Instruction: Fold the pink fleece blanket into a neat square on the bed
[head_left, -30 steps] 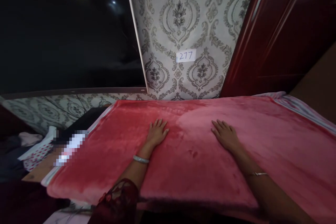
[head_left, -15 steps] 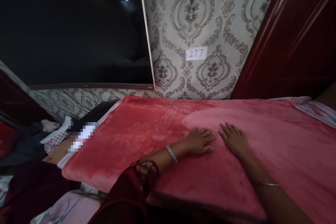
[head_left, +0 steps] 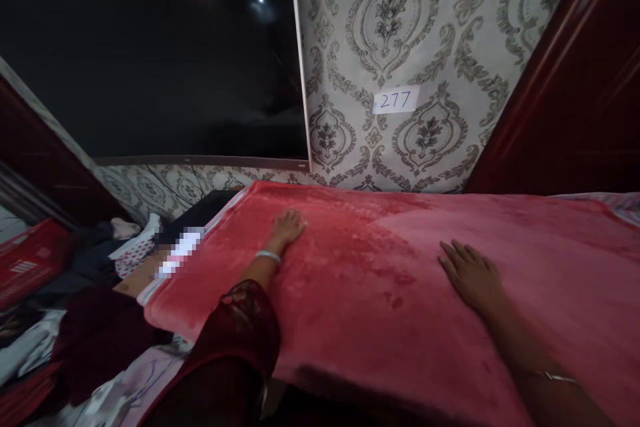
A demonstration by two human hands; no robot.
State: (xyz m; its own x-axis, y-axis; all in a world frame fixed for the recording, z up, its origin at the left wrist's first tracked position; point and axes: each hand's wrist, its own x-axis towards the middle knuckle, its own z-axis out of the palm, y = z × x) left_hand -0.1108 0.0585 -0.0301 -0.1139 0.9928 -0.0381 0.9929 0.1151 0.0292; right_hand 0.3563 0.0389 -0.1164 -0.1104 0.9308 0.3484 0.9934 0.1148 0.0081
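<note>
A plush red-pink blanket [head_left: 350, 320] lies spread over a raised surface, its near edge hanging down. My left hand [head_left: 289, 227] rests palm down on the darker red part, toward the far left edge, fingers spread a little; a pale bangle circles that wrist. Flat on the lighter pink area to the right lies my right hand [head_left: 470, 275], its fingers stretched out and apart, with a thin bangle at the wrist. Neither hand grips the cloth. What lies beneath the blanket is hidden.
A large dark television screen [head_left: 150, 53] stands behind on the left. On the patterned wall is a paper label [head_left: 397, 100] reading 277. A dark red wooden panel [head_left: 560, 113] rises at right. Heaped clothes [head_left: 85, 340] and a red box [head_left: 30, 263] are at left.
My left hand has slid left and away across the blanket, from beside my right hand. The right hand stays on nearly the same spot. The view has turned slightly left.
</note>
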